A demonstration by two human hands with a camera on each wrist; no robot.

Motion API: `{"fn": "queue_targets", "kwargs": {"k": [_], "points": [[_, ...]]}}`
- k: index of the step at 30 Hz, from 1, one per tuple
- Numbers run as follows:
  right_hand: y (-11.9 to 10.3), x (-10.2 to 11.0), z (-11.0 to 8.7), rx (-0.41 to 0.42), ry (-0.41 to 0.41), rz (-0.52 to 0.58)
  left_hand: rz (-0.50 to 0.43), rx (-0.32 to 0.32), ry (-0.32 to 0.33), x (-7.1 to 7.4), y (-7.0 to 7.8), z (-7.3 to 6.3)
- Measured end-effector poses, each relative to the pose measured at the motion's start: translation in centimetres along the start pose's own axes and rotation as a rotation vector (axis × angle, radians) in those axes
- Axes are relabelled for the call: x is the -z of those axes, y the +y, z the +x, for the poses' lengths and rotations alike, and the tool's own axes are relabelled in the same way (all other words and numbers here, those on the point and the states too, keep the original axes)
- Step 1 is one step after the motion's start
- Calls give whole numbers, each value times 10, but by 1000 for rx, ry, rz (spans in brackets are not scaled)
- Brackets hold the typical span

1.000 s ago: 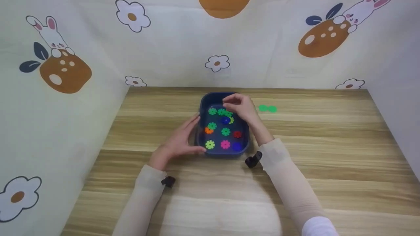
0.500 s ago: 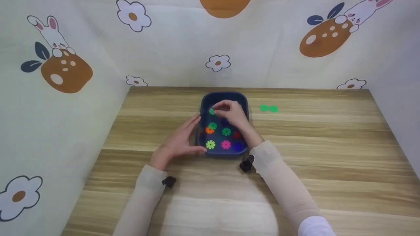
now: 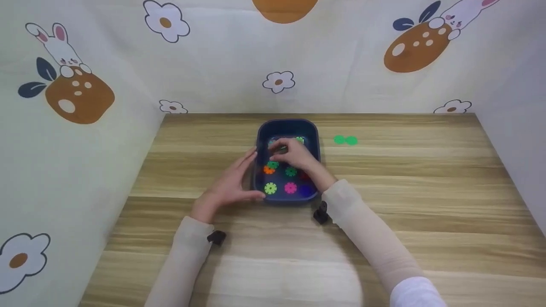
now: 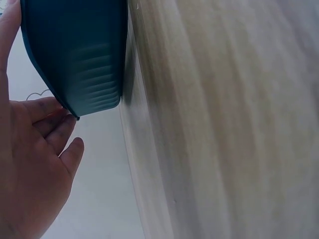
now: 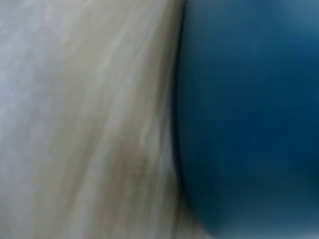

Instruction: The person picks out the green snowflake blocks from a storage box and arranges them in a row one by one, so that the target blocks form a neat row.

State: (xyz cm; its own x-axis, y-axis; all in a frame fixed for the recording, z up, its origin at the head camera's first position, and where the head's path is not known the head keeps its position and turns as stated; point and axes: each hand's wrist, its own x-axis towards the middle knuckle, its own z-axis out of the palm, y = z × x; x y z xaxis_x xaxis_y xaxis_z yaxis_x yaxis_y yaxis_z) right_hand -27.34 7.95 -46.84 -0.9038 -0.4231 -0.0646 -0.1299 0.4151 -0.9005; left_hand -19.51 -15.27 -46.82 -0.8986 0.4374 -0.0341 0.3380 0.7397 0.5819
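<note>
A deep blue plastic tray [image 3: 287, 198] holds several small notched discs, the snowflake-shaped building kind. A yellow-green disc [image 3: 270, 188] and a pink disc [image 3: 290, 188] lie at its near end, with an orange disc [image 3: 268, 169] and a green disc [image 3: 291, 171] further in. My left hand [image 3: 228, 183] rests against the tray's left side, fingers and thumb spread along the rim; in the left wrist view its fingertips [image 4: 62, 132] touch the rim. Inside the tray, my right hand [image 3: 294, 154] hovers over the discs, thumb and bent forefinger apart, covering some of them.
Two green discs [image 3: 345, 140] lie side by side on the wooden table [image 3: 405, 192], right of the tray. A patterned cloth [image 3: 222, 64] stands behind and to the left. The right wrist view shows mostly the blurred tray wall [image 5: 254, 119].
My right hand has moved left and slightly nearer inside the tray, over the green discs. The left hand stays at the rim. The head view has shifted slightly.
</note>
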Motion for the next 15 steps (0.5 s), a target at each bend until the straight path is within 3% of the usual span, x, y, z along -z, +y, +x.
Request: {"fn": "queue_targets", "kwargs": {"k": [7,15], "points": [[-1,-1,-1,-99,-76,-99,8,-16,4,0,-2,0],[2,-2,1,-56,-150,-242,8,-19,6,-1,0,1]]}}
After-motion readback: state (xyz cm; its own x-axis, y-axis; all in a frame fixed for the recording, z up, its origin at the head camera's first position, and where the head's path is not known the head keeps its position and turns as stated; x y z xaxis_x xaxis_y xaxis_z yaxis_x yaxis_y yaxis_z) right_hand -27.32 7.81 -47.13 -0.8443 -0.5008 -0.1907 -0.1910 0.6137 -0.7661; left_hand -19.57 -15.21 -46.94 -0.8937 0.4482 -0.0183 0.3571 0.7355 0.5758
